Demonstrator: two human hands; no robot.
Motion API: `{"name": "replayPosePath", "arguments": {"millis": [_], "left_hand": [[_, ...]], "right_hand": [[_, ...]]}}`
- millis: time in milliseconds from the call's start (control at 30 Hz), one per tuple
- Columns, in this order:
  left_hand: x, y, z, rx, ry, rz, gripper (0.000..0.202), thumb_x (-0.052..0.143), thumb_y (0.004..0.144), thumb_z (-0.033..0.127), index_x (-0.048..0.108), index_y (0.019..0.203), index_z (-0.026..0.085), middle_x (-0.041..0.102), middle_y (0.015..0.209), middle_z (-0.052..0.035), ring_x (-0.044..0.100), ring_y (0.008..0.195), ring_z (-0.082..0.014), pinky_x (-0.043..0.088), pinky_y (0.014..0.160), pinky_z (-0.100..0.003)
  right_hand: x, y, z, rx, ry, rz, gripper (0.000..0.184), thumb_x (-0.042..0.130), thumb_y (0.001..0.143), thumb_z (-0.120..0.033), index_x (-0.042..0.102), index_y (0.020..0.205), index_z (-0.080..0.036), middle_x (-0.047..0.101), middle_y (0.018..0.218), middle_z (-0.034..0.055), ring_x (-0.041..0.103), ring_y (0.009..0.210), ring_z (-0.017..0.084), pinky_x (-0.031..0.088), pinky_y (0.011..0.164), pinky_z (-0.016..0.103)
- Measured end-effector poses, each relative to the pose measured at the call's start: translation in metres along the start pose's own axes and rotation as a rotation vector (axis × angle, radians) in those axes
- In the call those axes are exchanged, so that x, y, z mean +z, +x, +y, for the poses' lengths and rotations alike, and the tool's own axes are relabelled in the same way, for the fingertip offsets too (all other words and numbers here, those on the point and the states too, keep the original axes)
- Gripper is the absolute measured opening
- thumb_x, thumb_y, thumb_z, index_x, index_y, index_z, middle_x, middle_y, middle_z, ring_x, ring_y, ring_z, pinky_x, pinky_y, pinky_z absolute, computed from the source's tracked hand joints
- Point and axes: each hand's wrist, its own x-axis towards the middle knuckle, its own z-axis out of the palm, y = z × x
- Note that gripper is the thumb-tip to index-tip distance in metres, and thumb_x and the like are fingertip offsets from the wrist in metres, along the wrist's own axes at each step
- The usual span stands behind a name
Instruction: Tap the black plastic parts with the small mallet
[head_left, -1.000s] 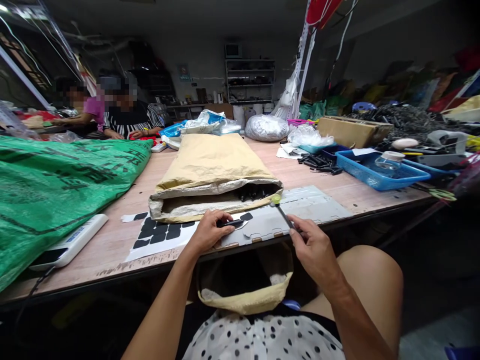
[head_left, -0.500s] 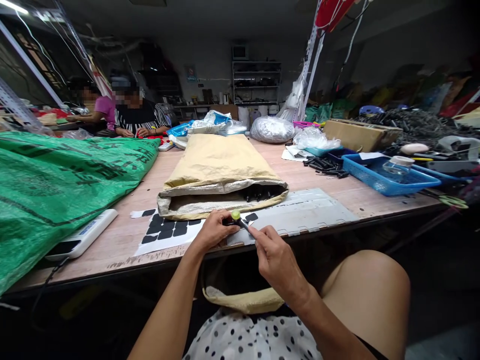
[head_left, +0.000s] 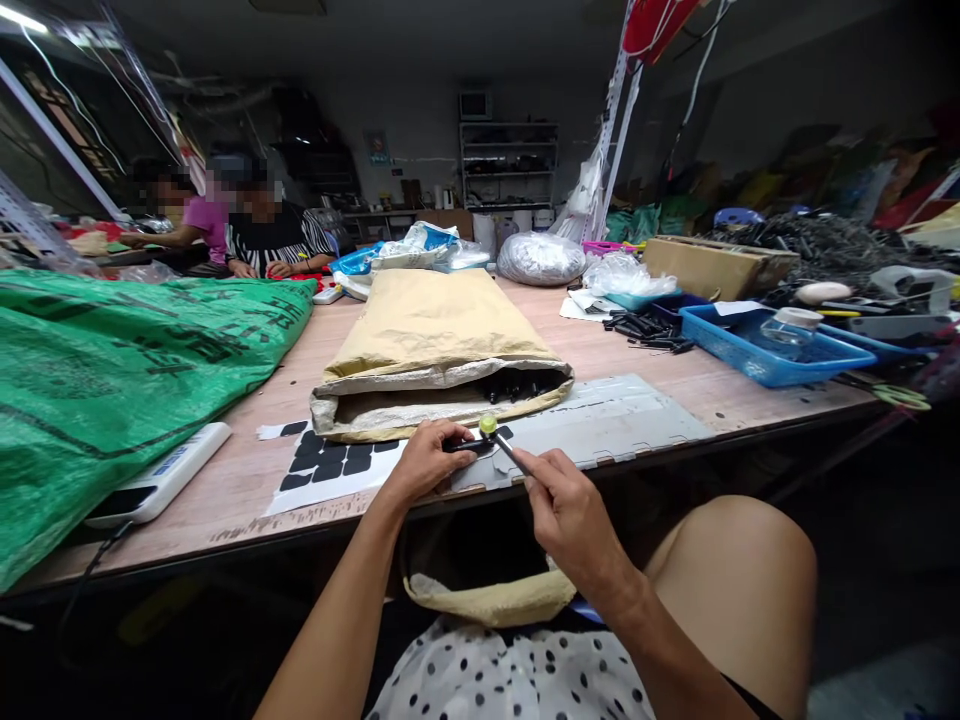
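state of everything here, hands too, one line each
left hand: closed on black piece
right hand: gripping hammer
hammer: tilted, head at black piece's end, contact unclear
tan sack: lying flat, mouth open, black parts inside
blue tray: holding clear jar
white device: screen dark, cable attached

This is a workshop. A wooden table (head_left: 750, 397) fills the middle of the frame, bearing a sack (head_left: 442, 310) of black pieces (head_left: 517, 386) and, at right, a blue tray (head_left: 721, 343); a hammer (head_left: 488, 426) is held at lower centre. Two people (head_left: 274, 238) do handwork at upper left, and shelves (head_left: 508, 148) stand at top centre. The dim heap (head_left: 825, 248) at far right looks like loose parts.
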Motion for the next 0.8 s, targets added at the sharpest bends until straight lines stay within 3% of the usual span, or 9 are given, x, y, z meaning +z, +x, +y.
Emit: {"name": "replayPosePath", "arguments": {"millis": [200,367,800], "left_hand": [[-0.004,-0.002,0.002,0.044,0.018,-0.024,0.022,0.068,0.081,0.033,0.075,0.098,0.022,0.073,0.102,-0.0047,0.06,0.106,-0.0274,0.045,0.096,-0.04],[-0.005,-0.001,-0.001,0.044,0.002,-0.01,0.025,0.06,0.087,0.037,0.074,0.1,0.023,0.073,0.103,-0.0043,0.06,0.106,-0.0262,0.043,0.098,-0.038],[-0.003,0.003,-0.005,0.063,0.075,0.014,0.032,0.05,0.095,0.043,0.075,0.1,0.024,0.074,0.099,-0.0042,0.059,0.102,-0.0267,0.044,0.097,-0.038]], "right_hand": [[-0.031,0.005,0.033,0.189,-0.227,0.156,0.039,0.05,0.094,-0.019,0.07,0.127,-0.027,0.067,0.102,0.0038,0.064,0.089,0.017,0.048,0.079,0.026],[-0.048,0.003,0.058,0.409,-0.503,0.179,0.037,0.054,0.094,-0.017,0.072,0.125,-0.024,0.066,0.105,0.0045,0.061,0.081,0.015,0.04,0.067,0.027],[-0.043,0.002,0.064,0.412,-0.611,0.182,0.036,0.053,0.096,-0.017,0.072,0.125,-0.026,0.064,0.103,0.0036,0.058,0.078,0.013,0.035,0.063,0.026]]}}
